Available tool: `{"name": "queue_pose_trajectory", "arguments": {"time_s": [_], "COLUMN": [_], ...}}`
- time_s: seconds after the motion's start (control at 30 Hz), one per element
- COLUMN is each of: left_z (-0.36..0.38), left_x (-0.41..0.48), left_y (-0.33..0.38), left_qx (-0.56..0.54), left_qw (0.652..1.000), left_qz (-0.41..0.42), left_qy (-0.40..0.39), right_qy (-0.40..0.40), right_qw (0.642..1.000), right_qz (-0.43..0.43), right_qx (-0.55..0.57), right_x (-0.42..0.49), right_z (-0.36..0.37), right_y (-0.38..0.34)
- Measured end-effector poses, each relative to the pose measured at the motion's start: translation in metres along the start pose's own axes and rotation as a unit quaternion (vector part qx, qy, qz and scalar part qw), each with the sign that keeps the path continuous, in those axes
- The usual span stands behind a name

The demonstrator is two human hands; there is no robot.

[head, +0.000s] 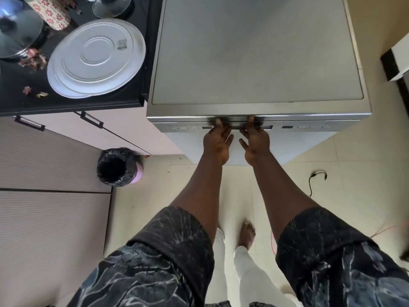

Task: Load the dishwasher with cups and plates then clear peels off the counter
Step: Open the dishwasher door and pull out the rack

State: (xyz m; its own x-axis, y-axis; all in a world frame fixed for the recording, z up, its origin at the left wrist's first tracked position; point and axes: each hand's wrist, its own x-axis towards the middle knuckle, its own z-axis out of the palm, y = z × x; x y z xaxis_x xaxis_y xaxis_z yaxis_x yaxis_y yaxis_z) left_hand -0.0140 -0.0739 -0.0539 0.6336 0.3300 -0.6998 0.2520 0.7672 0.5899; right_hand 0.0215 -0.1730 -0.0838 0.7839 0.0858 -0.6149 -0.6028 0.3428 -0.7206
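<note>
A silver dishwasher (256,63) stands in front of me with its door closed. My left hand (218,141) and my right hand (254,142) reach side by side to the recessed handle (234,124) at the door's top edge, fingers hooked into the slot. On the black counter (73,103) to the left lies a stack of white plates (95,60), upside down. Reddish peels (33,59) are scattered beside the plates, with a few more peels (27,89) nearer the counter's front edge.
A floral canister (52,12), a pot with a glass lid (15,32) and a second glass lid (111,5) stand at the back of the counter. A bin with a black liner (117,167) sits on the floor left of the dishwasher. A black cable (314,180) lies on the tiles.
</note>
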Motion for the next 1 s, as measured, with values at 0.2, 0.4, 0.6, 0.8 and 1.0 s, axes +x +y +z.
{"name": "queue_pose_trajectory", "arguments": {"time_s": [0.2,0.4,0.6,0.8,1.0], "left_z": [0.003,0.006,0.003,-0.020,-0.046], "left_x": [0.005,0.008,0.002,-0.017,-0.035], "left_y": [-0.002,-0.006,-0.025,-0.043,-0.028], "left_qx": [-0.068,-0.102,-0.088,0.007,0.501], "left_qw": [0.998,0.995,0.990,0.992,0.833], "left_qz": [0.002,0.002,-0.006,0.010,0.052], "left_qy": [-0.015,-0.017,0.106,0.124,0.229], "right_qy": [0.021,0.041,0.110,0.065,0.197], "right_qw": [1.000,0.999,0.994,0.995,0.770], "right_qz": [-0.008,-0.016,-0.006,0.025,-0.106], "right_qx": [0.006,-0.006,0.007,-0.078,-0.597], "right_x": [0.001,0.001,-0.016,-0.049,-0.079], "right_z": [0.004,0.006,0.006,-0.034,-0.057], "right_y": [0.002,0.000,0.019,0.025,-0.002]}}
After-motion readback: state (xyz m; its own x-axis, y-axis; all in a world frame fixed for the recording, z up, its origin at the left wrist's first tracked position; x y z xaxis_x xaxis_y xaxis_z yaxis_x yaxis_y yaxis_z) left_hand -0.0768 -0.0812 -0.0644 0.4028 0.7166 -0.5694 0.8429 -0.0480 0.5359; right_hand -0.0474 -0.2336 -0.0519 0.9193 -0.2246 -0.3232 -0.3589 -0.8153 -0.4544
